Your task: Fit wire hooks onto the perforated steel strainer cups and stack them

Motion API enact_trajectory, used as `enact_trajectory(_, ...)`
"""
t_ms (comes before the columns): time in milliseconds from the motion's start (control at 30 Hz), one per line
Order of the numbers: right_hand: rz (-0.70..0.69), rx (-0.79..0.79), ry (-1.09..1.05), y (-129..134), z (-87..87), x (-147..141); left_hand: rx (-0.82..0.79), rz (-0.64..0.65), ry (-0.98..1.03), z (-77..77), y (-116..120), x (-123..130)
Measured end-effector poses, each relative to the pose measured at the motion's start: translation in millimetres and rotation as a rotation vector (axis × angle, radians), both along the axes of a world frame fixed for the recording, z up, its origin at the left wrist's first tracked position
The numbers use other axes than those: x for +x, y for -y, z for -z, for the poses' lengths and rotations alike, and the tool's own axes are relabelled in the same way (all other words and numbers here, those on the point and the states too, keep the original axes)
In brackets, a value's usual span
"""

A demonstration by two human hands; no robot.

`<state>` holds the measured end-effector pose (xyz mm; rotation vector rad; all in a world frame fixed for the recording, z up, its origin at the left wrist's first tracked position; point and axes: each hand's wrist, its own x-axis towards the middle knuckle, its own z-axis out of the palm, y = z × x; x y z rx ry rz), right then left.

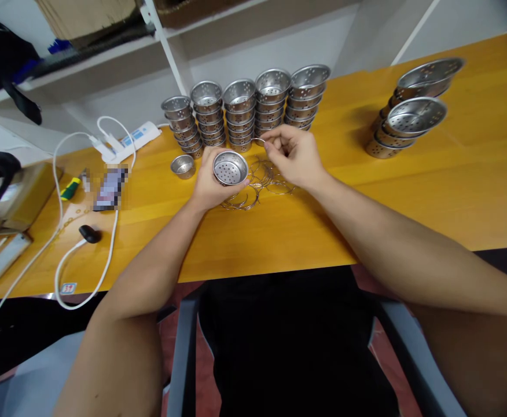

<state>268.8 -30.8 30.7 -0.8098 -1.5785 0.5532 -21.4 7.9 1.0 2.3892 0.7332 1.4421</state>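
A perforated metal cup [230, 168] sits in my left hand [210, 184], its open top facing me and my fingers wrapped round its side. Just right of it, my right hand [294, 153] pinches a thin wire piece [258, 139] between thumb and fingertips; the wire's far end points toward the cup stacks. Beneath and between both hands lies a loose heap of curved wires [275, 179] on the table. One small perforated cup [183, 166] stands by itself left of my left hand.
Several stacks of perforated cups [240, 110] line the table's back. More stacked cups [416, 119] stand at the right. On the left are a power strip [138, 138], white cables, a blurred phone [111, 188], a black mouse-shaped item [89, 234] and a yellow-green tool [70, 189].
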Motion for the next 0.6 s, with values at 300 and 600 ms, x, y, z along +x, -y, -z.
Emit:
enact_trajectory(300,-0.076,-0.009,0.039,15,-3.6,-19,-0.155,0.048,0.018,13.5,-3,9)
enact_trajectory(600,0.007,-0.050,0.108,16,-1.0,-23,-0.134,0.164,-0.009,13.8,5,17)
